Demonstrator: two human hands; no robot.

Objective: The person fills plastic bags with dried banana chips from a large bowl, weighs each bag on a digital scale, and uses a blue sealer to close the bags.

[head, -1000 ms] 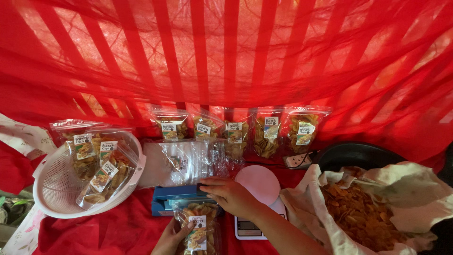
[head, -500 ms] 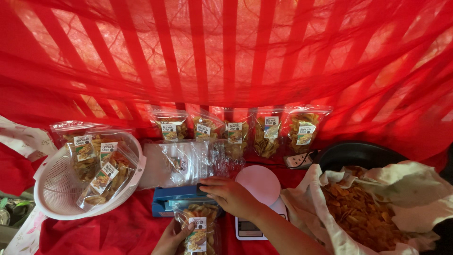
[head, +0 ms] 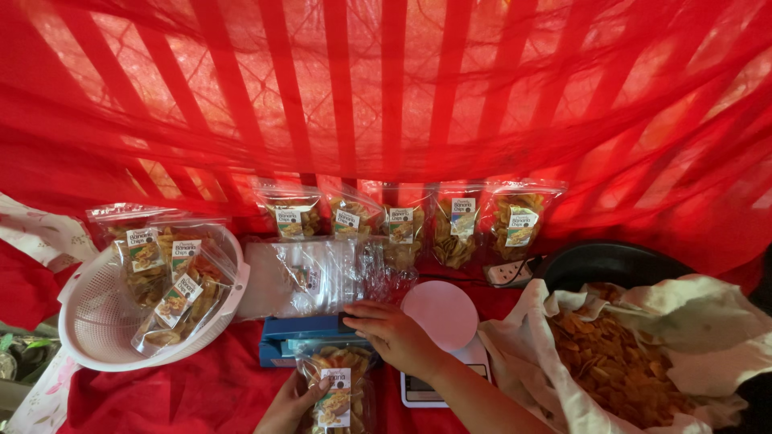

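My right hand (head: 392, 332) presses flat on the arm of a blue heat sealer (head: 299, 336) at the bottom centre. My left hand (head: 291, 404) holds a clear bag of yellow chips (head: 335, 389) with a label, its top edge lying in the sealer. A stack of empty clear bags (head: 314, 276) lies just behind the sealer.
A white basket (head: 95, 321) at left holds several filled chip bags. More filled bags (head: 402, 225) stand in a row against the red cloth backdrop. A white scale (head: 444, 321) sits right of the sealer. A cloth-lined bowl of loose chips (head: 615, 366) is at right, by a power strip (head: 511, 272).
Nothing has visibly moved; both hands stay on the sealer and the bag.
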